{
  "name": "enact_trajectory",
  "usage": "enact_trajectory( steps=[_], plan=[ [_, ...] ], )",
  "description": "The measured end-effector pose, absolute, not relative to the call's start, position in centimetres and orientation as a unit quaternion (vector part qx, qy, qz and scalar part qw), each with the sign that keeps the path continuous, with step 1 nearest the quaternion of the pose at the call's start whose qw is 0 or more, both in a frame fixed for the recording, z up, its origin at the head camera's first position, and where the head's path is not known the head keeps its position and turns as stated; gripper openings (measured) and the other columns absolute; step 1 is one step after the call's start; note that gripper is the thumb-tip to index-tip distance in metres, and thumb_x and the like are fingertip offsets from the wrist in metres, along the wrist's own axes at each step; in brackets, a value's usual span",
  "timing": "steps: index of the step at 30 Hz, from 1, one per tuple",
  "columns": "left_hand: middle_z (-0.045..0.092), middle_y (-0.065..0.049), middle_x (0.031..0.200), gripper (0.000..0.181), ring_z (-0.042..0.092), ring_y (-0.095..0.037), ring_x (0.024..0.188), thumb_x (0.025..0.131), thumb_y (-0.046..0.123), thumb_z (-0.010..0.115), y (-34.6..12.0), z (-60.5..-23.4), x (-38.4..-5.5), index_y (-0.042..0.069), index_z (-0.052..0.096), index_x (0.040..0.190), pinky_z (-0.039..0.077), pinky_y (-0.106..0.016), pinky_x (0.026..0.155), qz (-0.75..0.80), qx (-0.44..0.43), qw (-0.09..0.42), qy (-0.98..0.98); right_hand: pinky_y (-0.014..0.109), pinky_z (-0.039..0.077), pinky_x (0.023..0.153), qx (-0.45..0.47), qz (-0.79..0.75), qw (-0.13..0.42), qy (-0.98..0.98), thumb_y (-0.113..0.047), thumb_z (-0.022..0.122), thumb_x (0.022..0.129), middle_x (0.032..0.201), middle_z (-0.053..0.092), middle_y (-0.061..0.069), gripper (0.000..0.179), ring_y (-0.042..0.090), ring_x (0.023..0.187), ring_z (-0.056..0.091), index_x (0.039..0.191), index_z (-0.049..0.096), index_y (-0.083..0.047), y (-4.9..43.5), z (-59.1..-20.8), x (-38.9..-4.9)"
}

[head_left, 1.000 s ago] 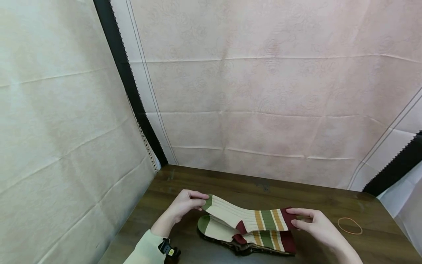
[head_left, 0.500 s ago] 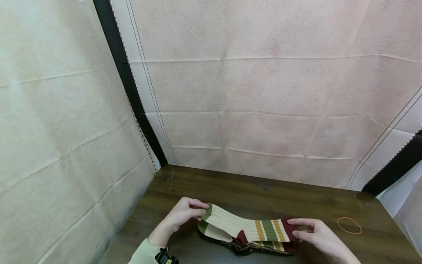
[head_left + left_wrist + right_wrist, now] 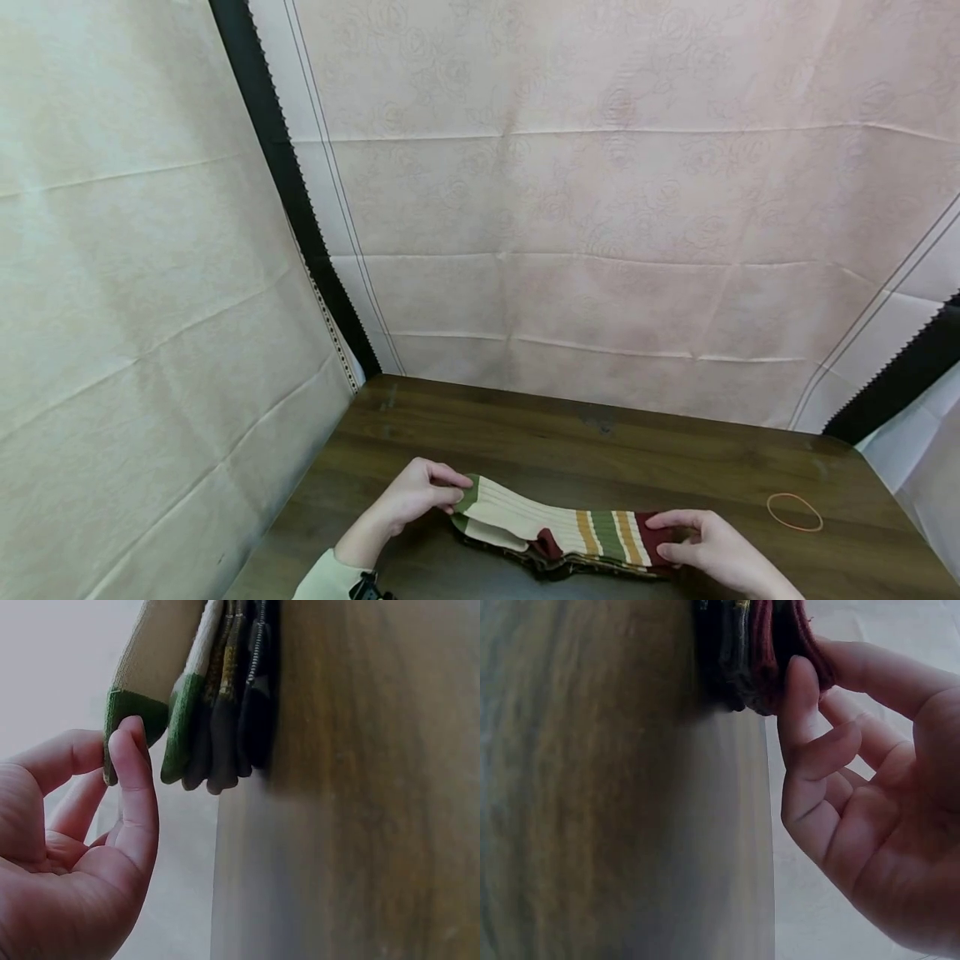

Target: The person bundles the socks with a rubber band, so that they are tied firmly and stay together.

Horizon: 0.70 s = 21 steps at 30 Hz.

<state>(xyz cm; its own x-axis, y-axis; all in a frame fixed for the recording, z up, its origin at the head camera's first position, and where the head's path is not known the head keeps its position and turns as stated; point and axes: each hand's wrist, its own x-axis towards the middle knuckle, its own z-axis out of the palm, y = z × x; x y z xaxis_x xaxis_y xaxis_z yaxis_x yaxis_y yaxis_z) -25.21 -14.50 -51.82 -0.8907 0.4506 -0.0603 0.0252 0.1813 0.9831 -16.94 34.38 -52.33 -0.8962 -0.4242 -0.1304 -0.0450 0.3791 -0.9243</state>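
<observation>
A cream ribbed sock (image 3: 532, 510) with a green toe, maroon heel and cuff, and yellow and green stripes lies sideways in the head view. My left hand (image 3: 415, 500) pinches its green toe between thumb and fingers. At the other end, my right hand (image 3: 708, 546) pinches the maroon cuff. Just under it lies a matching sock (image 3: 491, 533), mostly covered. Dark socks (image 3: 225, 742) make up the bottom of the stack. In the left wrist view, a small gap parts the held toe from the toe below. The two cuffs also stand slightly apart in the right wrist view.
An orange rubber band (image 3: 786, 494) lies on the brown wooden table (image 3: 487, 417), right of the right hand. Pale cloth walls (image 3: 615, 208) rise behind the table and at its left. A dark strip (image 3: 300, 192) runs down the left corner.
Both hands have lowered the top sock toward the stack, keeping their pinch on toe and cuff. It now covers most of the matching sock underneath. The rubber band has stayed put.
</observation>
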Motion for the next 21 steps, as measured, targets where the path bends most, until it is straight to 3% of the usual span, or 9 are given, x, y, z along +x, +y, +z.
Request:
enact_trajectory(
  steps=[8, 11, 15, 17, 21],
  plan=[
    [0.076, -0.011, 0.108, 0.019, 0.072, -0.02, 0.074, 0.092, 0.001, 0.078, -14.7, -52.2, -25.1, -0.002, 0.082, 0.111, 0.064, -0.039, 0.071, 0.595, 0.164, 0.188, 0.764, 0.033, 0.062, 0.07, -0.152, -0.555, 0.18, 0.798, -0.001, 0.071, 0.1, 0.102, 0.066, 0.014, 0.03, 0.015, 0.081, 0.07, 0.124, 0.064, 0.014, 34.0, -52.5, -16.7],
    [0.076, -0.009, 0.094, 0.019, 0.07, -0.019, 0.07, 0.089, -0.002, 0.077, -14.5, -52.3, -25.0, 0.0, 0.083, 0.107, 0.063, -0.04, 0.068, 0.57, 0.177, 0.19, 0.78, 0.031, 0.058, 0.068, -0.141, -0.513, 0.159, 0.832, -0.011, 0.072, 0.103, 0.093, 0.064, 0.009, 0.022, 0.01, 0.08, 0.064, 0.117, 0.068, 0.005, 33.8, -52.3, -16.6],
    [0.073, -0.007, 0.079, 0.019, 0.068, -0.016, 0.064, 0.084, -0.005, 0.077, -14.2, -52.3, -25.0, 0.003, 0.083, 0.1, 0.061, -0.036, 0.061, 0.531, 0.198, 0.166, 0.807, 0.029, 0.048, 0.07, -0.105, -0.448, 0.131, 0.878, -0.025, 0.075, 0.102, 0.096, 0.066, 0.003, 0.02, 0.009, 0.083, 0.058, 0.108, 0.068, -0.006, 33.6, -51.9, -16.7],
    [0.072, -0.005, 0.077, 0.019, 0.065, -0.014, 0.062, 0.081, -0.005, 0.078, -14.0, -52.2, -25.1, 0.005, 0.083, 0.096, 0.058, -0.033, 0.058, 0.51, 0.202, 0.148, 0.823, 0.031, 0.048, 0.069, -0.089, -0.443, 0.127, 0.883, -0.025, 0.077, 0.101, 0.101, 0.066, 0.004, 0.024, 0.013, 0.085, 0.059, 0.11, 0.065, -0.006, 33.4, -51.8, -16.9],
    [0.069, 0.001, 0.077, 0.019, 0.06, -0.01, 0.063, 0.077, -0.003, 0.083, -13.9, -52.0, -25.3, 0.01, 0.082, 0.092, 0.052, -0.028, 0.056, 0.457, 0.211, 0.111, 0.857, 0.036, 0.053, 0.062, -0.057, -0.476, 0.145, 0.865, -0.018, 0.078, 0.099, 0.103, 0.063, 0.008, 0.043, 0.023, 0.083, 0.059, 0.128, 0.057, 0.006, 32.9, -51.7, -17.2]
  ],
)
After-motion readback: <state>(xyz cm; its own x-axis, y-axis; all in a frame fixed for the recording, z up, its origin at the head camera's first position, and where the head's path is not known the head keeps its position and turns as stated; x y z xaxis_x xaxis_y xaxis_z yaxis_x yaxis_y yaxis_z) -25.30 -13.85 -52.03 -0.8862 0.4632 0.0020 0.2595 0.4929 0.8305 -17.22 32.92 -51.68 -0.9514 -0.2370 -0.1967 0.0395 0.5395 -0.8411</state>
